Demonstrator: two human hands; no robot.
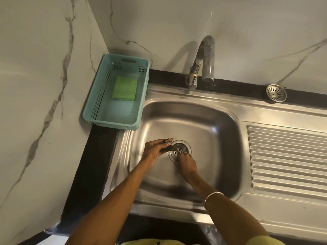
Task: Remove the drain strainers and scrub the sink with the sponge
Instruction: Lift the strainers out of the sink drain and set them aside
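While both hands reach into the sink (221,121) | left hand (155,150) pinches a small dark piece at the drain (179,150) rim | right hand (187,162) fingers curled at drain, grip unclear | strainer (276,93) on desk's back edge | sponge (125,88) in basket (141,96), back-left corner

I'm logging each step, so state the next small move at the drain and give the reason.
Probably lift the drain strainer out of the sink basin. Both the left hand and right hand are at its rim, it sits in the drain, another strainer already lies on the back ledge, and the sponge waits in the basket.
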